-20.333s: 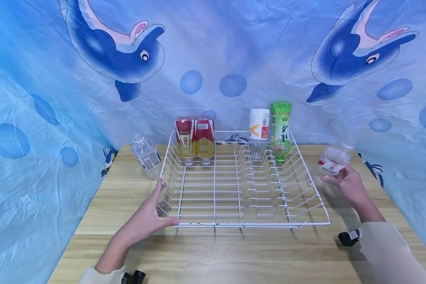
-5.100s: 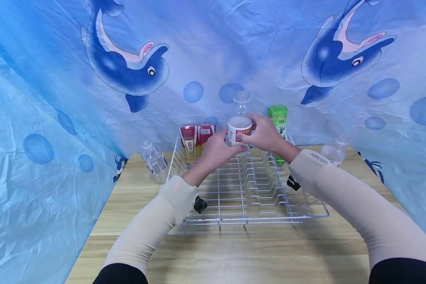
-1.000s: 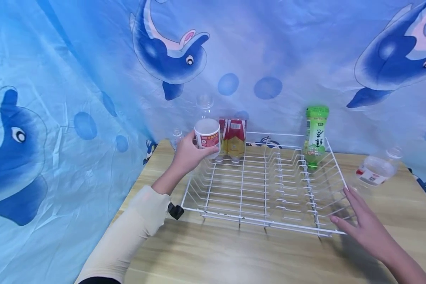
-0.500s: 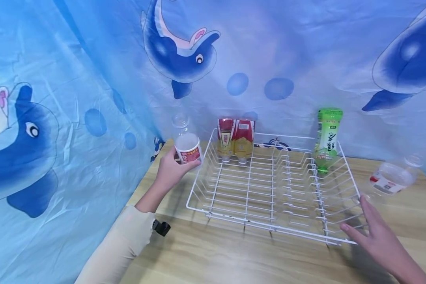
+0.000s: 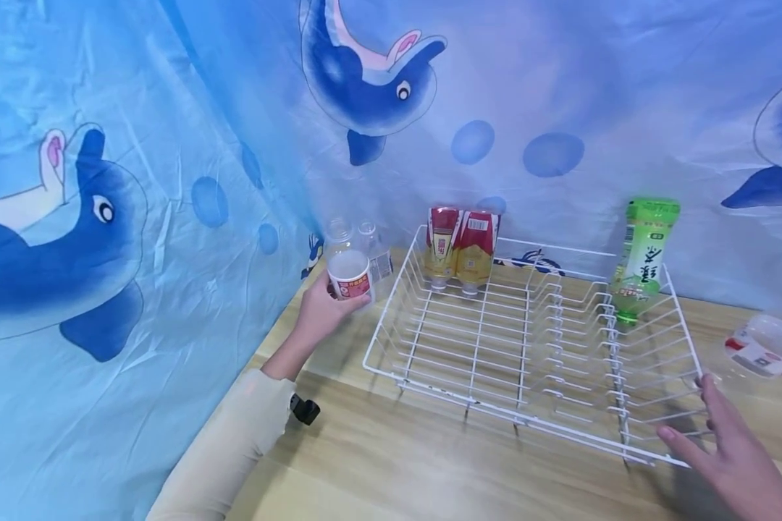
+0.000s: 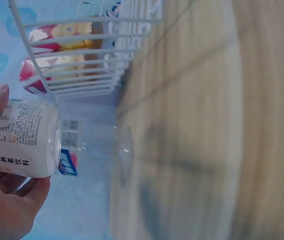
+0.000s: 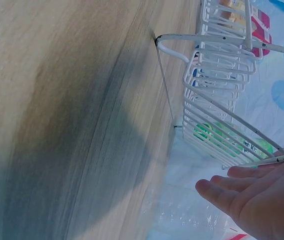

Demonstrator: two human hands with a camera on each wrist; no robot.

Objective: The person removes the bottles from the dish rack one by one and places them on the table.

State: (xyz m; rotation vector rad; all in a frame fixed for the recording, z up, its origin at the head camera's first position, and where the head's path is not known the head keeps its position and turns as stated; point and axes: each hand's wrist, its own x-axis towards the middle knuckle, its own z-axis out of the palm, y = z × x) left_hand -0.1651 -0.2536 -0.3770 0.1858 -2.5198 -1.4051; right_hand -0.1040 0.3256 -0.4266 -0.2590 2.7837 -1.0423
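My left hand (image 5: pixel 322 307) grips a clear plastic bottle (image 5: pixel 352 288) with a white and red label, its uncapped neck up. In the left wrist view its base points to the table, close over the wood. Just right of it stands another clear bottle (image 5: pixel 381 266). My right hand (image 5: pixel 739 445) touches the right front corner of a white wire dish rack (image 5: pixel 476 400), fingers straight against the rim. Inside the rack, two red and gold bottles (image 5: pixel 474 253) stand upside down at the back left. A green tea bottle (image 5: pixel 645 253) is upside down at the back right.
A clear bottle with a red and white label (image 5: pixel 765 347) is right of the rack, beyond my right hand. The wooden table (image 5: pixel 391 463) ends against a blue dolphin-print curtain (image 5: pixel 508 72) at the back and left.
The white-labelled bottle, earlier upside down in the rack, has gone out over the rack's left side in my left hand. My right hand has left it for the rack's rim. The view turned left.
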